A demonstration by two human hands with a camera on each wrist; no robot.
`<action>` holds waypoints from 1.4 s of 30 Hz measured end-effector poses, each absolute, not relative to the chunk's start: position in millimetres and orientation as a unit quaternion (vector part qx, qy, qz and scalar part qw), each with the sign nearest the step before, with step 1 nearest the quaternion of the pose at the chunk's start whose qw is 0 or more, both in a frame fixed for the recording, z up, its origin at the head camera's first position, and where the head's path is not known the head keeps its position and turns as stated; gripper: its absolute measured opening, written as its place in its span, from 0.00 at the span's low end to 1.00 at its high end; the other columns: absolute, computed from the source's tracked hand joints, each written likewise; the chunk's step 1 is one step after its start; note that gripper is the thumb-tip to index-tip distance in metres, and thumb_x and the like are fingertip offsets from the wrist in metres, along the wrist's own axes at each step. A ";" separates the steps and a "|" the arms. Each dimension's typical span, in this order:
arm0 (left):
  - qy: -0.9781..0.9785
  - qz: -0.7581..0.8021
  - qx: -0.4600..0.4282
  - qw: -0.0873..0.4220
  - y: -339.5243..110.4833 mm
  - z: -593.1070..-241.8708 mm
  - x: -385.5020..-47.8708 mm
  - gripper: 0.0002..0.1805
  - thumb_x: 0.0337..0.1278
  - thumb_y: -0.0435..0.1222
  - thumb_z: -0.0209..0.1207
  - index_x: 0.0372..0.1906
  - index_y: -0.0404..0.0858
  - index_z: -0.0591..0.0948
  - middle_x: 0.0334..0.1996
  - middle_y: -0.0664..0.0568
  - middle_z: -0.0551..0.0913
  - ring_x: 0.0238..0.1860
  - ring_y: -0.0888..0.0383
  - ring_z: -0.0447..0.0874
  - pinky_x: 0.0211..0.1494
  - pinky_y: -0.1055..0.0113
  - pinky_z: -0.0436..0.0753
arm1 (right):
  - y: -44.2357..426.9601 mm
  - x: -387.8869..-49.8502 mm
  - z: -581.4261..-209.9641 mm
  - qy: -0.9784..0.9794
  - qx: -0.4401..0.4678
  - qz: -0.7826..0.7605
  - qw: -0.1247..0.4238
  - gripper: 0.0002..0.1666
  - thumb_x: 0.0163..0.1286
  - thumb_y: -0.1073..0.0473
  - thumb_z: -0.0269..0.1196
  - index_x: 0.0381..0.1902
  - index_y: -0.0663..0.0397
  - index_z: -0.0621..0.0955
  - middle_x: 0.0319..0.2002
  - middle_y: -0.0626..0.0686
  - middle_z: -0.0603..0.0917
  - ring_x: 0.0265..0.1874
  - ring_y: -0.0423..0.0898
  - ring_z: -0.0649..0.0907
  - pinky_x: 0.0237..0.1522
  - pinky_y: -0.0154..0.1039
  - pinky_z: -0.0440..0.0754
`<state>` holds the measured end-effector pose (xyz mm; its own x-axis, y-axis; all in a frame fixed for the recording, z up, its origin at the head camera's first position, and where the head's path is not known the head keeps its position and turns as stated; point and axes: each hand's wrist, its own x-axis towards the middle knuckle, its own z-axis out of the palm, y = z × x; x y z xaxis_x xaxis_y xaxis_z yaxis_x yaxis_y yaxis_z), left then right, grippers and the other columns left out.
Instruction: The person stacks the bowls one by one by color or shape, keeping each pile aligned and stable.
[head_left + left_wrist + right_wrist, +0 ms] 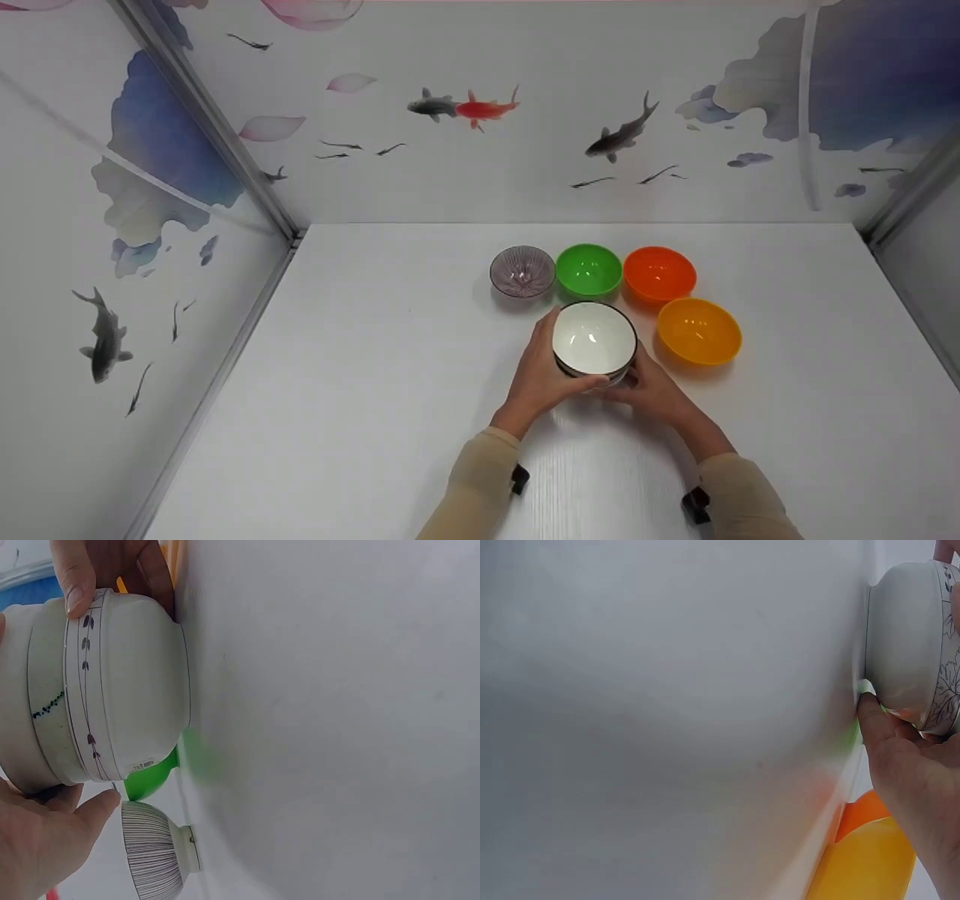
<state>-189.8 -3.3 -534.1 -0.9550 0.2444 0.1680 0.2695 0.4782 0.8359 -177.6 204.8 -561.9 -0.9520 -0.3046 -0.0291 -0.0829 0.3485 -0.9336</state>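
A stack of white bowls (594, 337) with dark rims is between both hands. The lowest bowl (146, 682) has a leaf-and-flower band and its foot is at the table. Nested above it, an upper bowl (51, 701) shows a dotted blue-green line. My left hand (541, 375) grips the upper part of the stack from the left, thumb across the near side. My right hand (654, 388) holds the lowest bowl from the right; in the right wrist view one finger is low by its foot. The bowls' far side is hidden in the wrist views.
Behind the stack stand a purplish ribbed bowl (523, 272), a green bowl (589, 270) and a red-orange bowl (660, 274). A yellow-orange bowl (699, 331) is close to the right hand. The white table (360, 390) meets printed panels (540, 172) at the back and left.
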 end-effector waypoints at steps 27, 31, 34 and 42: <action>-0.842 -0.524 -0.119 -0.039 -4.6 -538.8 -182.8 0.75 0.34 0.54 0.79 0.81 0.43 0.39 0.80 0.46 0.49 0.79 0.51 0.54 0.80 0.51 0.61 | 202.9 -177.3 -561.6 0.821 -0.124 -0.549 0.092 0.65 0.57 0.55 0.75 0.80 0.55 0.46 0.78 0.61 0.55 0.75 0.60 0.61 0.75 0.58 0.61; -0.839 -0.530 -0.115 -0.047 -5.5 -542.0 -182.5 0.75 0.35 0.52 0.79 0.80 0.41 0.37 0.81 0.44 0.47 0.80 0.50 0.51 0.81 0.51 0.58 | 203.8 -177.9 -561.4 0.821 -0.125 -0.549 0.093 0.66 0.57 0.53 0.76 0.80 0.53 0.46 0.79 0.60 0.56 0.76 0.60 0.61 0.76 0.58 0.59; -0.833 -0.538 -0.119 -0.049 -5.8 -544.3 -182.9 0.73 0.36 0.51 0.79 0.80 0.40 0.40 0.80 0.44 0.49 0.80 0.50 0.51 0.81 0.52 0.57 | 204.2 -178.3 -560.8 0.823 -0.125 -0.546 0.094 0.67 0.57 0.52 0.76 0.80 0.52 0.45 0.79 0.60 0.54 0.76 0.61 0.60 0.76 0.59 0.58; -0.809 -0.571 -0.135 -0.044 -3.4 -551.9 -185.9 0.68 0.36 0.45 0.80 0.80 0.40 0.47 0.78 0.48 0.57 0.78 0.55 0.57 0.81 0.57 0.58 | 205.0 -177.9 -563.0 0.820 -0.128 -0.550 0.091 0.65 0.58 0.54 0.75 0.80 0.56 0.45 0.78 0.63 0.57 0.75 0.60 0.62 0.74 0.58 0.62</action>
<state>-185.9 -3.4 -551.9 -0.9598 0.2680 0.0837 0.1685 0.3117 0.9351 -177.9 205.0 -563.0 -0.9508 -0.3097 -0.0077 -0.1105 0.3621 -0.9256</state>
